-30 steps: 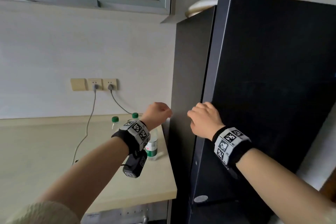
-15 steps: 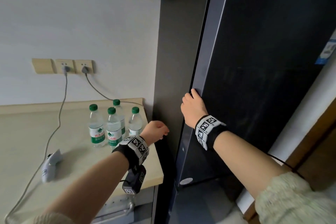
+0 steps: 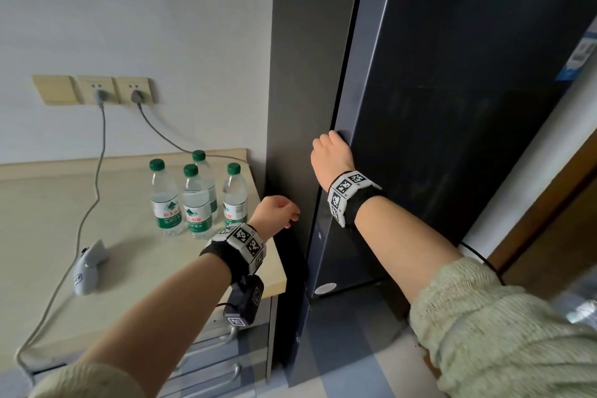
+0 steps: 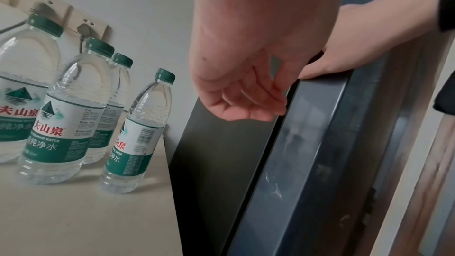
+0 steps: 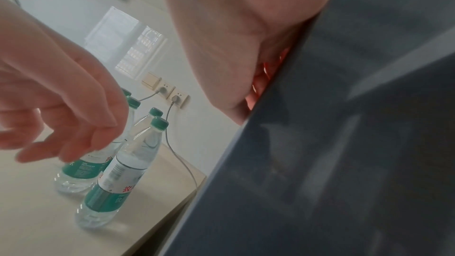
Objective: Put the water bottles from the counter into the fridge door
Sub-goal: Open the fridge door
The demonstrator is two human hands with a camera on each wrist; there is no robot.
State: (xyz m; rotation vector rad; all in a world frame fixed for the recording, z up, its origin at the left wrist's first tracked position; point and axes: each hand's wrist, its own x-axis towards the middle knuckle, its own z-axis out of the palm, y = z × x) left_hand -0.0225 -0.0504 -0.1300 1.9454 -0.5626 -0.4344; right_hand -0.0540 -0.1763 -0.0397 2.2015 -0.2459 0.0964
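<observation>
Several clear water bottles (image 3: 193, 200) with green caps and green labels stand upright in a cluster on the beige counter (image 3: 129, 262), near its right end beside the black fridge; they also show in the left wrist view (image 4: 71, 116) and the right wrist view (image 5: 125, 168). My right hand (image 3: 332, 155) grips the left edge of the dark fridge door (image 3: 452, 107), fingers curled round it and hidden behind the edge. My left hand (image 3: 277, 212) hangs over the counter's right end with loosely curled fingers (image 4: 248, 100), holding nothing, close to the fridge's side panel.
A grey handheld device (image 3: 87, 265) lies on the counter at the left with a cable running to the wall sockets (image 3: 97, 90). Drawers with metal handles (image 3: 232, 333) sit under the counter. A wooden door frame (image 3: 549, 220) stands right of the fridge.
My right hand has slid up the fridge door's edge and taken hold of it. The head view has tilted down and left, so the bottles now show fully. The left hand has barely moved.
</observation>
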